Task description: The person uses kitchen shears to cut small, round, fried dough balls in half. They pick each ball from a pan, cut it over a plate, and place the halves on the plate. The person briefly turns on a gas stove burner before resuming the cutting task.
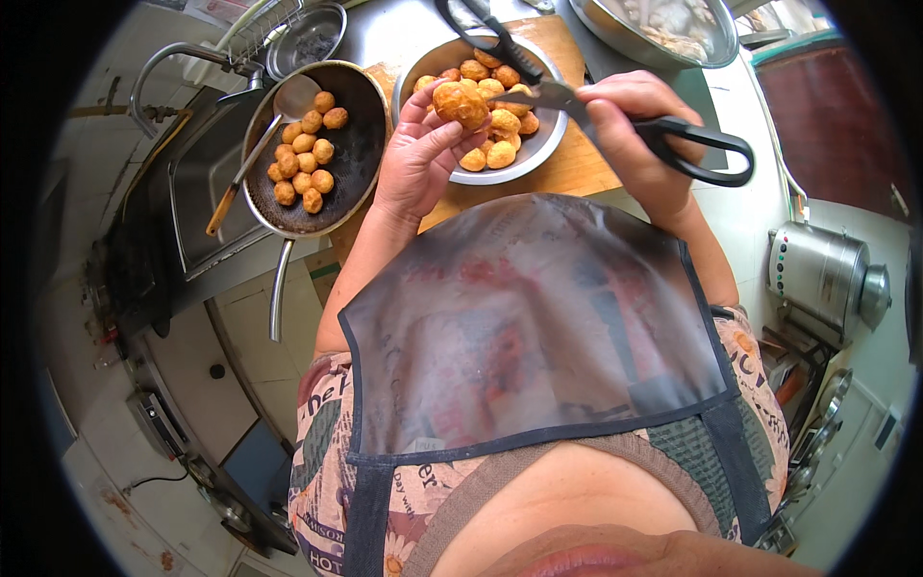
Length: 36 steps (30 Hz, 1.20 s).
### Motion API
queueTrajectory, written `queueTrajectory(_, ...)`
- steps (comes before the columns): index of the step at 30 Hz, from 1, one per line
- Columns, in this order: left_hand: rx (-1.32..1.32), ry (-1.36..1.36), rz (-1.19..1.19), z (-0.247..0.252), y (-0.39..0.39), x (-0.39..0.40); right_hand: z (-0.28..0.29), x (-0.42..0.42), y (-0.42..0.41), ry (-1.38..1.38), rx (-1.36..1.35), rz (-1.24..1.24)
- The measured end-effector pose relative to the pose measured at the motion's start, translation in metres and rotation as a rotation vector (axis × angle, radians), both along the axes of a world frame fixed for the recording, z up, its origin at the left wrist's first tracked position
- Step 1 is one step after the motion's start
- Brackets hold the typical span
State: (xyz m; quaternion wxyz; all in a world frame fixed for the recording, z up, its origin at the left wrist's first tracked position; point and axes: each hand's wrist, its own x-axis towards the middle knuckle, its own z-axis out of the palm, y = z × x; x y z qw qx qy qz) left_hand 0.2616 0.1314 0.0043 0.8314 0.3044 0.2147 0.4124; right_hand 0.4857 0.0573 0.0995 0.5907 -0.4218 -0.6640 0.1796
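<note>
Between its thumb and fingers my left hand [425, 148] holds up a golden-brown fried ball [460, 104] over a steel bowl [528, 164]. One half of a pair of kitchen scissors [551, 95] is in my right hand [638, 137], its blade tip at the ball's right side. Another black-handled half or pair [515, 54] lies across the bowl's far rim; I cannot tell how the two relate. Several fried balls [501, 154] fill the bowl. To the left, a frying pan [353, 173] holds more fried balls [306, 162] and a ladle with a wooden handle [245, 169].
The bowl stands on a wooden cutting board [577, 169]. A sink [216, 195] with a faucet [180, 49] is at the left, beside a steel basin [306, 43]. A large basin [634, 50] of pale food in liquid stands at the far right. The pan's handle [280, 288] sticks out towards me.
</note>
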Motion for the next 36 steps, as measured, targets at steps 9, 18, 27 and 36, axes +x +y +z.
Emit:
queueTrajectory(9, 0.219, 0.162, -0.107, -0.002, -0.003, -0.002, -0.014, 0.002, 0.005, 0.030, -0.093, -0.007)
queueTrajectory(18, 0.411, 0.636, -0.247, -0.034, -0.002, 0.001, -0.044, 0.002, 0.011, 0.069, -0.244, -0.012)
queueTrajectory(27, 0.579, 1.020, 0.123, -0.070, 0.065, 0.006, -0.049, 0.015, 0.004, 0.309, -0.388, -0.171)
queueTrajectory(36, 0.842, 2.299, 0.094, -0.063, 0.058, -0.147, -0.065, 0.029, -0.008, 0.204, -0.400, -0.230)
